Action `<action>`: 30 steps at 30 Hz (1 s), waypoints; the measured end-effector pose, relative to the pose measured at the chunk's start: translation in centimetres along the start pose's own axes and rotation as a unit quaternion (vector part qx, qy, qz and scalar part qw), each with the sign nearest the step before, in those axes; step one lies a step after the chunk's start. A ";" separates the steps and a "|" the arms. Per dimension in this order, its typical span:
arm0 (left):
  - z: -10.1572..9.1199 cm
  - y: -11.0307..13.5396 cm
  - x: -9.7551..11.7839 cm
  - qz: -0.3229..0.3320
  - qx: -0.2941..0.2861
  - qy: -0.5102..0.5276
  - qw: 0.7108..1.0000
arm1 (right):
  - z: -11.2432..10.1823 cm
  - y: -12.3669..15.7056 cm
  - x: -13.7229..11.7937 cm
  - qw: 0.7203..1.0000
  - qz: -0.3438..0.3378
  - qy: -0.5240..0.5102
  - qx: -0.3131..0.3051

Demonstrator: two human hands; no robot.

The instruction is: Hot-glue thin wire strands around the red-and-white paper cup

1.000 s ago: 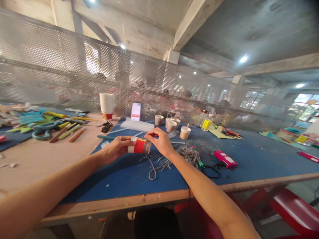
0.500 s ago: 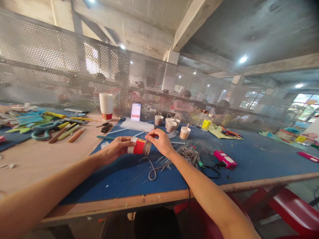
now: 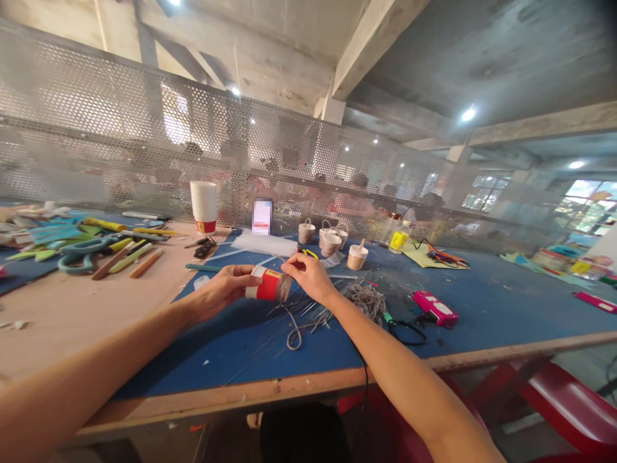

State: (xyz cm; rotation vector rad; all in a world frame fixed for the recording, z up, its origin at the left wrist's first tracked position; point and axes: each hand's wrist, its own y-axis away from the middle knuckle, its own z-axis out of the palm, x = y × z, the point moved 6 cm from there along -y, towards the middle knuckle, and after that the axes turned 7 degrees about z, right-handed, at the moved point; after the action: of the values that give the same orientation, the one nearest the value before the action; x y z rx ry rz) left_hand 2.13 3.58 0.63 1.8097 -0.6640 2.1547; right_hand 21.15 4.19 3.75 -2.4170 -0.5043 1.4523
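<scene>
My left hand (image 3: 224, 289) is closed around a red and white paper cup (image 3: 268, 285), which lies on its side above the blue table mat. Grey-brown cord (image 3: 284, 288) is wound around the cup's right end. At that end my right hand (image 3: 308, 275) is pinched on the cord, its fingertips close to the cup's upper edge; the exact grip is small and partly hidden. Below and right of the cup, a loop of loose cord (image 3: 295, 337) runs across the mat. A tangled cord pile (image 3: 369, 302) and thin clear strips lie beyond my right wrist.
Several small cord-wrapped cups (image 3: 330, 244) stand behind my hands. To the left are stacked paper cups (image 3: 204, 204), scissors (image 3: 80, 257) and tools. A phone (image 3: 261, 217) stands upright at the back. A pink device (image 3: 435, 308) with a black cable lies right.
My right hand has shifted slightly lower at the cup's wound end, showing more of the yellow handles behind it. My left hand and the cup stay nearly the same.
</scene>
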 end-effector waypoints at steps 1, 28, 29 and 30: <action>0.1 0.0 0.1 0.003 -0.001 -0.003 1.000 | 0.0 0.0 0.0 1.000 0.004 -0.001 -0.004; -0.1 0.1 0.1 0.028 -0.036 -0.060 0.997 | 0.5 0.0 1.2 0.997 0.056 -0.030 -0.038; -0.1 0.1 0.2 0.029 -0.035 -0.063 0.997 | 0.5 0.0 1.2 0.997 0.057 -0.034 -0.039; -0.1 0.1 0.2 0.029 -0.034 -0.066 0.997 | 0.5 0.0 1.3 0.997 0.058 -0.036 -0.039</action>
State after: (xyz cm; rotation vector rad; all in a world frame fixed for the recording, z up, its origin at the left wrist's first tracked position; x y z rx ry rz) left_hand 1.95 3.51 0.80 1.9333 -0.8192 2.0354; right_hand 21.23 4.78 2.52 -2.4995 -0.4504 1.6007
